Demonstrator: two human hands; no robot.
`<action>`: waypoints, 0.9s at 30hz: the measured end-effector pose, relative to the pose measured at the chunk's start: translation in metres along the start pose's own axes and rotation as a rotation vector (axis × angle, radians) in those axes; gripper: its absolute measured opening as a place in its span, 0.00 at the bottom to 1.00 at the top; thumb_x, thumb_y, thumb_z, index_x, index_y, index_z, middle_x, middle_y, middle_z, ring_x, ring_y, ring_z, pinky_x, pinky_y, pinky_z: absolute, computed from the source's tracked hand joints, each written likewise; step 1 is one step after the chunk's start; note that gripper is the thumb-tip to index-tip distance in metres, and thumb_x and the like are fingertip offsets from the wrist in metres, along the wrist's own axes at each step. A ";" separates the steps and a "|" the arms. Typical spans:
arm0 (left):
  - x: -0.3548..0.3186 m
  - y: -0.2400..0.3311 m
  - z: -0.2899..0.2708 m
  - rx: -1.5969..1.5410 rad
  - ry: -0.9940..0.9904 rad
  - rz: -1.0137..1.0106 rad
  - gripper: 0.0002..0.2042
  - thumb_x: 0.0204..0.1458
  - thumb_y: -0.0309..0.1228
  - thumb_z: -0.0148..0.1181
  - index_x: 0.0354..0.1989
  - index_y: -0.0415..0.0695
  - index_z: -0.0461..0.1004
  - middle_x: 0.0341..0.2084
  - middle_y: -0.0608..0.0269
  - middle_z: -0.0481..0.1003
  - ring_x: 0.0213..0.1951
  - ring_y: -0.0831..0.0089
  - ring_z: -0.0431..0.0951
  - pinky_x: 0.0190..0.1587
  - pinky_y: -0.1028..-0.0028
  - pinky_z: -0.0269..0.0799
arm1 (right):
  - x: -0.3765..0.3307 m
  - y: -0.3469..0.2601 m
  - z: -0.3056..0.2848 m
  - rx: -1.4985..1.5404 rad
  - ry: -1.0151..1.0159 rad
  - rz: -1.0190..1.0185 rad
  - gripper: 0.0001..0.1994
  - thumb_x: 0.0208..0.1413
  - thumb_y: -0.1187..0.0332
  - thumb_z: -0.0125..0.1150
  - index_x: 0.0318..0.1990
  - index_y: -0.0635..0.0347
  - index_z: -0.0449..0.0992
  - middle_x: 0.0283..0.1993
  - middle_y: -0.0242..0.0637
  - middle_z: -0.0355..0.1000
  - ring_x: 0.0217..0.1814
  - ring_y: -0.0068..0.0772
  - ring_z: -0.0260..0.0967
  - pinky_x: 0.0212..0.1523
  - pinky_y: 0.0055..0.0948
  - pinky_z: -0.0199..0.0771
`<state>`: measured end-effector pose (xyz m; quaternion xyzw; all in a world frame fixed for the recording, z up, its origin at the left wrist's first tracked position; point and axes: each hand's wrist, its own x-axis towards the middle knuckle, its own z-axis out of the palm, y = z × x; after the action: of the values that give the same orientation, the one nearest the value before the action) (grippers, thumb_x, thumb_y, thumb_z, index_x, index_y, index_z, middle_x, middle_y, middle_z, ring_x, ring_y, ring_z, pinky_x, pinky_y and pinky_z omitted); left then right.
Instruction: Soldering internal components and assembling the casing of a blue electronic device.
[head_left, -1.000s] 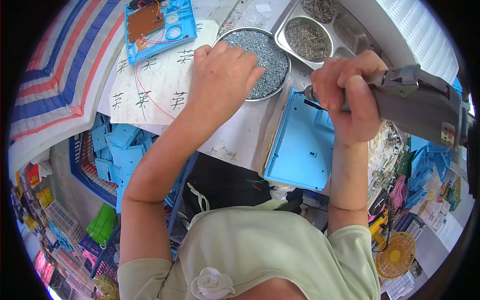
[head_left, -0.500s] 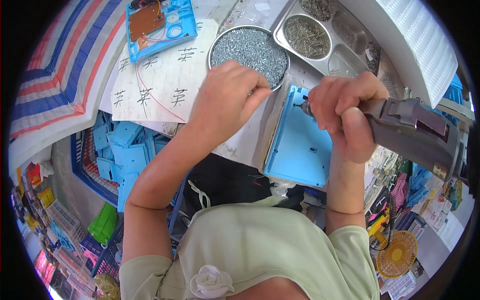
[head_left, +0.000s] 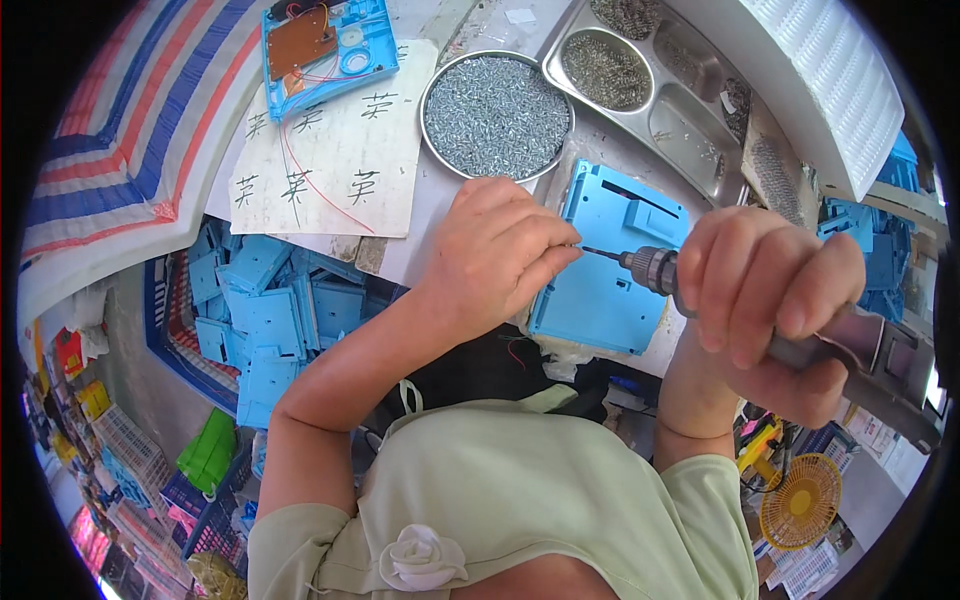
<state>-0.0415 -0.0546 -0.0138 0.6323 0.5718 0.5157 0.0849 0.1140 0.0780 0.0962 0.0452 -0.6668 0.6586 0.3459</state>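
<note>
My right hand is wrapped around a dark electric screwdriver, whose thin bit points left. At the bit's tip, the thumb and fingers of my left hand pinch what looks like a small screw, mostly hidden by the fingertips. Beneath the bit lies a light blue plastic panel with slots and a raised rectangular part along its far side. Just beyond my left hand stands a round metal dish full of small silvery screws.
A compartmented metal tray with small metal parts sits at the far right, beside white ribbed sheeting. On a paper at far left rests an opened blue casing with wires. Blue plastic pieces fill a basket at left.
My left hand has come away from the screw dish toward the bit. My right hand has drawn the screwdriver back to the right and nearer, uncovering more of the blue panel.
</note>
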 end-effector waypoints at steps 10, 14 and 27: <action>-0.008 0.010 -0.009 0.050 -0.047 0.081 0.11 0.40 0.27 0.76 0.31 0.47 0.80 0.29 0.67 0.80 0.33 0.63 0.76 0.42 0.65 0.68 | -0.010 -0.003 0.020 0.008 0.045 0.093 0.15 0.62 0.51 0.60 0.41 0.51 0.69 0.20 0.21 0.69 0.19 0.20 0.65 0.25 0.25 0.67; -0.018 0.005 -0.018 0.007 -0.021 0.056 0.09 0.42 0.27 0.74 0.30 0.45 0.80 0.26 0.66 0.79 0.30 0.63 0.75 0.42 0.65 0.69 | -0.017 -0.001 0.032 0.042 0.093 0.181 0.16 0.61 0.51 0.62 0.40 0.54 0.69 0.19 0.23 0.68 0.19 0.23 0.64 0.25 0.26 0.65; -0.038 0.005 -0.023 0.142 -0.076 -0.039 0.10 0.42 0.29 0.74 0.27 0.49 0.75 0.23 0.70 0.73 0.30 0.65 0.74 0.45 0.62 0.62 | -0.036 0.030 0.051 -0.164 0.045 0.243 0.10 0.48 0.72 0.69 0.33 0.61 0.71 0.23 0.33 0.71 0.20 0.26 0.67 0.24 0.25 0.66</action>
<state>-0.0488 -0.0977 -0.0210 0.6447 0.6153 0.4478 0.0716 0.1058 0.0213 0.0577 -0.0791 -0.7110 0.6398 0.2808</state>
